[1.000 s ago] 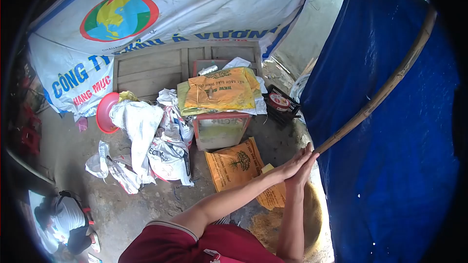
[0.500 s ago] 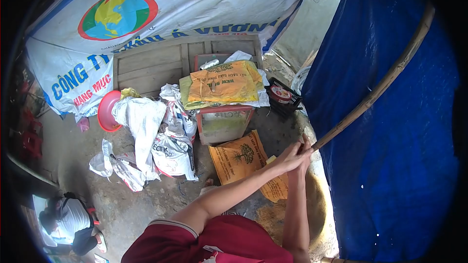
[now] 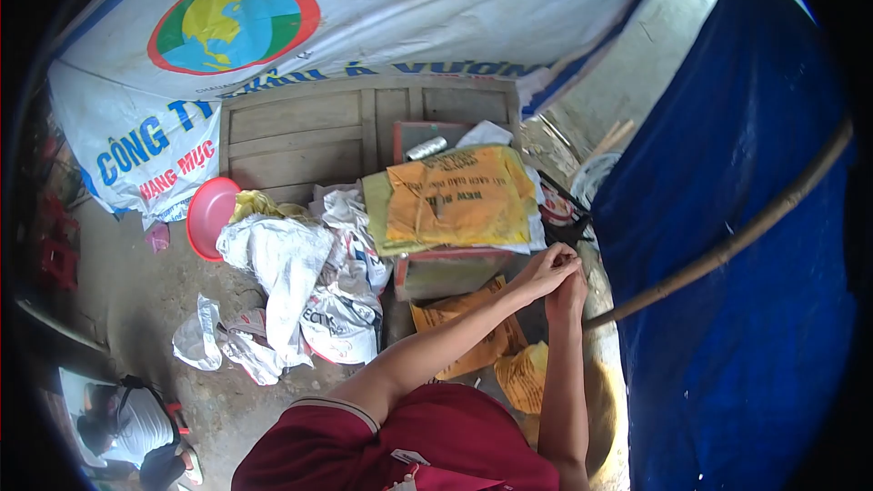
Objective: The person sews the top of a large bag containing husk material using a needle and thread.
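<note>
My left hand (image 3: 542, 275) and my right hand (image 3: 568, 295) are raised together in front of me, right of centre. Their fingers are closed and pressed together at the tips; anything between them is too small to make out. Just below them, beside my right forearm, is the lower end of a long wooden pole (image 3: 718, 255), which lies against a blue tarp (image 3: 727, 373). Beyond my hands, folded orange and yellow sacks (image 3: 459, 195) rest on a red-framed box (image 3: 446, 275). More orange sacks (image 3: 468, 332) lie on the floor, partly behind my left arm.
White sacks (image 3: 341, 314) and a red basin (image 3: 211, 218) stand on the floor to the left. A black basket (image 3: 568, 209) sits right of the box. A printed white tarp (image 3: 409, 9) hangs behind. Another person (image 3: 141, 427) sits at the lower left.
My hands have moved up from the pole's end and are now apart from it. The pole lies lower in view, and the view itself has shifted.
</note>
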